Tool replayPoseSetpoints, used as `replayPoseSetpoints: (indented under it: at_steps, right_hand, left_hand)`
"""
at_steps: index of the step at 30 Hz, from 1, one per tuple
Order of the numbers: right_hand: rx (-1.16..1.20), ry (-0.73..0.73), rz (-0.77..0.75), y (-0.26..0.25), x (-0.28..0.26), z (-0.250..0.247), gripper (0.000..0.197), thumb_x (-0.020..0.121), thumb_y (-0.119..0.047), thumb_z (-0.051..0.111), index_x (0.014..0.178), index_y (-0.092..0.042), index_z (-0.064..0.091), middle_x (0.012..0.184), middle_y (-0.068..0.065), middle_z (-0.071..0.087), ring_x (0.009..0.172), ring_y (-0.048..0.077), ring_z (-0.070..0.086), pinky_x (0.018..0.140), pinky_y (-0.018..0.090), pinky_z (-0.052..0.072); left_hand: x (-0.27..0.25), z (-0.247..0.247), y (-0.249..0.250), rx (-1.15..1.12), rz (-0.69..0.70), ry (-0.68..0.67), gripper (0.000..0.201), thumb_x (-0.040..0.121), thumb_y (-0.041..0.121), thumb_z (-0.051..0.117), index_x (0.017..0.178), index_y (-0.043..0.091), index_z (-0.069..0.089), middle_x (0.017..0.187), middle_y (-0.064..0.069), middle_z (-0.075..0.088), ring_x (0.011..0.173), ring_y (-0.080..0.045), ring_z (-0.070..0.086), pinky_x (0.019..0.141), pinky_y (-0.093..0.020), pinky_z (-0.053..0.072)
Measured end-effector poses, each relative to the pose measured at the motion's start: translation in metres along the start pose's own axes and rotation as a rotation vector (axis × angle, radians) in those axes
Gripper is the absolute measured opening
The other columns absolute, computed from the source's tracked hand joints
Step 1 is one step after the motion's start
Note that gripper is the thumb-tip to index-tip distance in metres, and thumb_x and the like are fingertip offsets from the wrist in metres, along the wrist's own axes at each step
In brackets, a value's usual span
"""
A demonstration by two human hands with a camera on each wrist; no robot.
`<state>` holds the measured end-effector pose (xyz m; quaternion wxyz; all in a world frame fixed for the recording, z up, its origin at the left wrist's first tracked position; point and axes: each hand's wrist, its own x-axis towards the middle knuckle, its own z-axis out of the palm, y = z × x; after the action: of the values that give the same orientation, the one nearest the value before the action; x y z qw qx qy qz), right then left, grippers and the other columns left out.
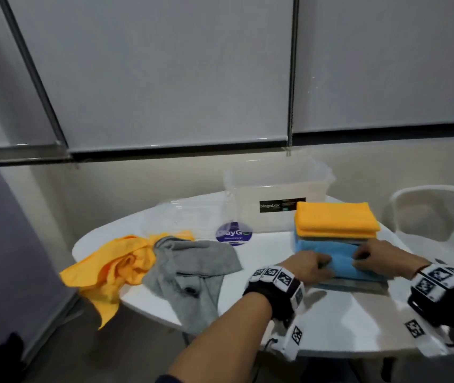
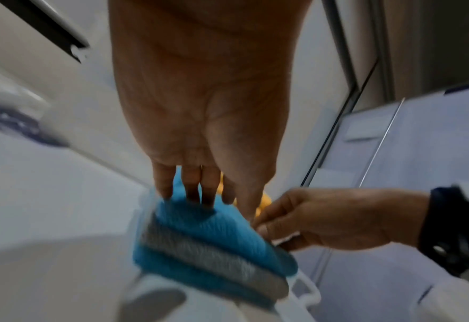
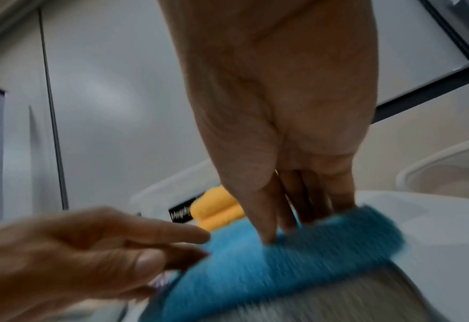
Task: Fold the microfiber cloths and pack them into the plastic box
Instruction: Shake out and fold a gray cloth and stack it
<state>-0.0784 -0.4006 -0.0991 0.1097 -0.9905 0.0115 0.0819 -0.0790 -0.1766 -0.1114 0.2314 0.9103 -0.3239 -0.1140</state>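
Head view, nearest first: both hands sit on the folded blue microfiber cloth (image 1: 339, 261) topping a stack near the front-right part of the round white table (image 1: 330, 327). The left hand (image 1: 310, 268) has its fingers curled over the cloth's left end, thumb beside the edge; the right hand (image 1: 380, 258) pinches the right end — each holds the blue cloth. Under it lie grey and blue folded layers, seen edge-on from the left wrist. Bare tabletop runs from the stack to the near rim. Left of the hands, a loose grey cloth (image 1: 192, 275) and a crumpled orange cloth (image 1: 120, 269) hang over the table's left edge. Behind the blue cloth, two folded orange cloths (image 1: 336, 219) rest on the stack's far part. Farther back stands the clear plastic box (image 1: 275, 189), labelled "Megabox", uncovered; beside it a clear lid (image 1: 189, 214) with a round purple sticker (image 1: 234, 233) — its lettering blurred.
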Motion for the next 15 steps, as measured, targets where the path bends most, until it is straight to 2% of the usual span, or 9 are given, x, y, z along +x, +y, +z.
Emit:
replayPoseSetpoints:
  at_steps: [1,3,5,7,9,11,12,14,15]
  right_hand:
    - [-0.025,-0.027,-0.001,-0.002,0.001,-0.012,0.024,0.087,-0.030,0.069,0.065,-0.023,0.064,0.070,-0.008,0.063,0.068,0.010,0.058,0.058,0.022,0.040]
    - [-0.068,-0.017,0.000,-0.010,0.002,-0.032,0.017,0.086,-0.025,0.066,0.071,-0.019,0.072,0.075,-0.003,0.070,0.075,0.017,0.064,0.061,0.025,0.043]
    - [-0.043,0.055,-0.038,-0.026,0.001,-0.047,0.021,0.088,-0.018,0.061,0.069,-0.020,0.069,0.076,0.000,0.068,0.074,0.020,0.062,0.060,0.025,0.043]
    - [0.013,0.108,-0.120,-0.051,-0.002,-0.053,0.019,0.092,-0.020,0.062,0.075,-0.021,0.071,0.080,0.000,0.070,0.076,0.018,0.063,0.065,0.029,0.047]
    - [0.083,0.078,-0.221,-0.084,-0.006,-0.049,0.017,0.092,-0.028,0.063,0.082,-0.019,0.073,0.083,-0.001,0.072,0.076,0.014,0.064,0.068,0.030,0.048]
    - [0.179,-0.026,-0.318,-0.121,-0.009,-0.038,0.015,0.093,-0.031,0.063,0.086,-0.023,0.073,0.084,-0.010,0.072,0.074,0.001,0.062,0.067,0.021,0.047]
    - [0.218,-0.075,-0.356,-0.141,-0.010,-0.031,0.012,0.093,-0.031,0.064,0.090,-0.025,0.074,0.089,-0.013,0.073,0.080,-0.001,0.064,0.073,0.021,0.050]
    - [0.239,-0.115,-0.413,-0.177,-0.008,-0.017,0.015,0.092,-0.030,0.065,0.097,-0.022,0.076,0.099,-0.010,0.074,0.093,0.006,0.067,0.086,0.031,0.054]
    - [0.239,-0.123,-0.429,-0.194,-0.006,-0.010,0.017,0.092,-0.029,0.065,0.099,-0.019,0.077,0.101,-0.006,0.075,0.094,0.009,0.067,0.085,0.030,0.054]
  left_hand:
    - [-0.008,-0.014,-0.005,-0.041,-0.007,0.045,0.052,0.101,0.031,0.055,0.149,0.012,0.044,0.143,-0.017,0.054,0.127,-0.033,0.053,0.107,-0.037,0.041]
    - [-0.032,-0.043,-0.023,-0.117,-0.031,0.178,0.050,0.100,0.036,0.056,0.147,0.019,0.046,0.136,-0.012,0.060,0.116,-0.027,0.062,0.103,-0.037,0.046]
    - [-0.060,-0.072,-0.054,-0.096,-0.085,0.286,0.039,0.098,0.032,0.059,0.134,0.018,0.061,0.123,-0.008,0.068,0.103,-0.021,0.066,0.098,-0.036,0.051]
    - [-0.088,-0.096,-0.095,-0.047,-0.194,0.376,0.026,0.095,0.026,0.063,0.117,0.015,0.072,0.114,-0.007,0.072,0.096,-0.019,0.066,0.093,-0.034,0.051]
    - [-0.115,-0.114,-0.136,-0.002,-0.331,0.464,0.029,0.093,0.025,0.064,0.120,0.015,0.069,0.118,-0.009,0.069,0.105,-0.026,0.065,0.093,-0.033,0.049]
    - [-0.138,-0.125,-0.168,0.093,-0.479,0.511,0.043,0.094,0.026,0.063,0.135,0.013,0.058,0.127,-0.012,0.063,0.117,-0.031,0.058,0.099,-0.034,0.044]
    - [-0.147,-0.127,-0.182,0.148,-0.548,0.522,0.049,0.094,0.027,0.062,0.140,0.012,0.053,0.131,-0.014,0.060,0.122,-0.034,0.054,0.102,-0.036,0.041]
    - [-0.158,-0.125,-0.206,0.211,-0.639,0.495,0.054,0.094,0.034,0.060,0.143,0.013,0.049,0.136,-0.015,0.057,0.127,-0.038,0.049,0.105,-0.042,0.041]
    - [-0.161,-0.121,-0.213,0.224,-0.664,0.469,0.054,0.092,0.037,0.060,0.140,0.015,0.051,0.135,-0.014,0.058,0.126,-0.038,0.050,0.103,-0.044,0.043]
